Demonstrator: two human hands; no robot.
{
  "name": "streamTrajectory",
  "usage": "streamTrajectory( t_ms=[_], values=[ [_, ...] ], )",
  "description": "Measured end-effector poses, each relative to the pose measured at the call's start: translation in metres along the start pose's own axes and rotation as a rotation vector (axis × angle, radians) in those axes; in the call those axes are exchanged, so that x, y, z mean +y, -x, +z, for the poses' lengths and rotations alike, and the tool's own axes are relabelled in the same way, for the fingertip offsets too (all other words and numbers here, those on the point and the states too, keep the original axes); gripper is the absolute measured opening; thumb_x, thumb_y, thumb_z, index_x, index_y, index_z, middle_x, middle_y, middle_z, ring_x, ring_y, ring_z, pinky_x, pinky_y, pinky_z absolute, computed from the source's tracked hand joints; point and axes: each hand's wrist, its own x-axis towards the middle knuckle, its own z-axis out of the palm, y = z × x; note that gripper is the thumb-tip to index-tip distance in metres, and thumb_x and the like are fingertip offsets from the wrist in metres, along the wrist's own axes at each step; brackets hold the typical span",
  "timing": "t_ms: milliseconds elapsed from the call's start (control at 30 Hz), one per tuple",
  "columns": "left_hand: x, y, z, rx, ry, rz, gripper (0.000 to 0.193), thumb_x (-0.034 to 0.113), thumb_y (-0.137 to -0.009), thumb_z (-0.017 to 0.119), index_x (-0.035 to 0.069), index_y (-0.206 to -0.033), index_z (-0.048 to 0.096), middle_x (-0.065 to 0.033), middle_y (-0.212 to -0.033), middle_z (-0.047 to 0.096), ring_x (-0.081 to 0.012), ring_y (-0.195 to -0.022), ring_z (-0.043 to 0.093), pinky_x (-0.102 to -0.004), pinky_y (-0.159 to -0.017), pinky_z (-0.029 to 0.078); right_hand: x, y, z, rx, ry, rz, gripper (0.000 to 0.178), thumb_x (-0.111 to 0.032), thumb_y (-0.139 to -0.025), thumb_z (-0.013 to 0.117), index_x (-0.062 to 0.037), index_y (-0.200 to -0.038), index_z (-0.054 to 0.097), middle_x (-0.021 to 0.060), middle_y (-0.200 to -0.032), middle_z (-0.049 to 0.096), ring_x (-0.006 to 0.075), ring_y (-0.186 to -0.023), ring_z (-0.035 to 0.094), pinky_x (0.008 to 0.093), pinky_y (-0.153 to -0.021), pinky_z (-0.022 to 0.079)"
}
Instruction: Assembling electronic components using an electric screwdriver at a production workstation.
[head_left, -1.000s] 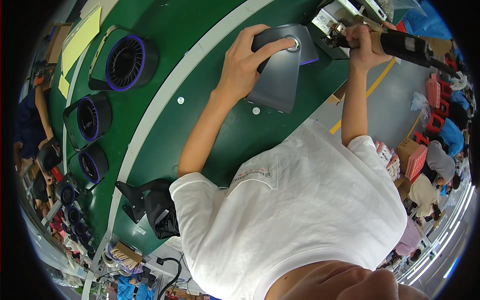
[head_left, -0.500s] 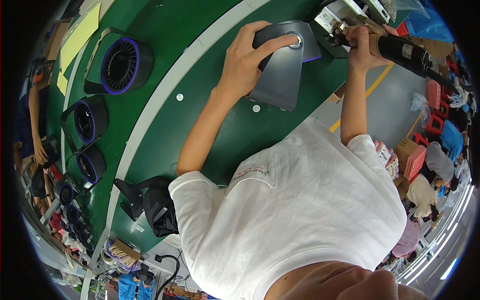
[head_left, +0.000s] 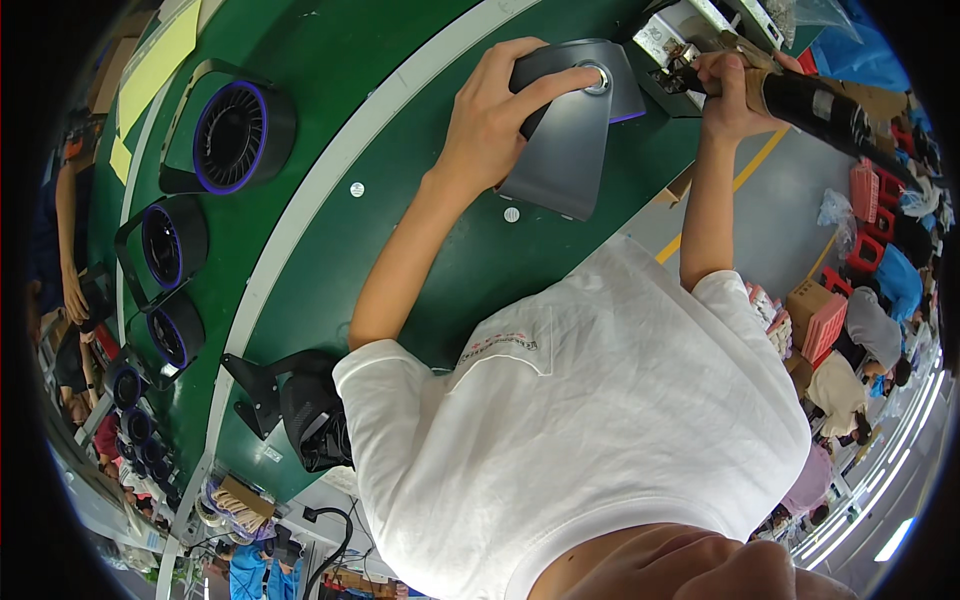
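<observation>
My left hand (head_left: 487, 122) grips the upper left side of a smooth grey tapered housing (head_left: 566, 152) that rests on the green worktop. One finger stretches across to a silver ring (head_left: 597, 80) set in the housing's face, and the other fingers curl round its dark edge. To the right, my right hand (head_left: 733, 97) is wrapped round a black electric screwdriver (head_left: 818, 104) with tan tape near its front end. The screwdriver lies nearly level, its front end pointing left at a metal fixture (head_left: 668, 48); the bit's tip is hard to make out.
Several round black fans with purple rims (head_left: 231, 137) and bracket frames stand in a row beyond the pale rail (head_left: 300, 205). A black bracketed unit (head_left: 316, 408) sits by my left sleeve. Boxes (head_left: 812, 318), red stools (head_left: 866, 252) and other people are at the right.
Both hands keep the same holds. The screwdriver's rear end has dipped slightly and moved a little right. The fans and the black unit appear slightly farther left, with a small shift of the view.
</observation>
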Motion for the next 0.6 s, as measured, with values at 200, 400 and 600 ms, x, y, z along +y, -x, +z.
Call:
streamTrajectory(
  t_ms=[200, 400, 600],
  values=[
    [-0.001, 0.001, 0.001, 0.012, 0.0, 0.0, 0.079, -0.01, -0.054, 0.075, 0.033, -0.12, 0.067, -0.0074, -0.114, 0.056, -0.0294, -0.098, 0.061, -0.0393, -0.076, 0.056, -0.006, -0.01, -0.008, -0.049, 0.076, 0.085, 0.052, 0.007, -0.084, 0.064, 0.0001, -0.128, 0.036, 0.0167, -0.063, 0.055, 0.024, -0.048, 0.057, 0.0424, -0.05, 0.054],
    [-0.005, 0.003, 0.001, 0.003, -0.015, -0.005, 0.078, -0.008, -0.053, 0.077, 0.033, -0.12, 0.067, -0.0075, -0.114, 0.056, -0.0295, -0.098, 0.061, -0.0395, -0.076, 0.056, 0.003, -0.013, -0.013, -0.046, 0.015, 0.078, 0.054, 0.007, -0.084, 0.063, 0.0007, -0.13, 0.036, 0.0166, -0.063, 0.055, 0.0241, -0.049, 0.057, 0.0417, -0.05, 0.054],
    [-0.003, 0.002, 0.002, 0.029, -0.009, 0.016, 0.074, -0.003, -0.055, 0.08, 0.031, -0.12, 0.068, -0.0078, -0.114, 0.057, -0.0295, -0.099, 0.061, -0.0386, -0.077, 0.056, 0.01, -0.002, -0.01, -0.04, 0.091, 0.028, 0.051, 0.009, -0.085, 0.063, 0.0035, -0.128, 0.036, 0.0164, -0.062, 0.056, 0.0232, -0.048, 0.057, 0.0393, -0.05, 0.053]
  ],
)
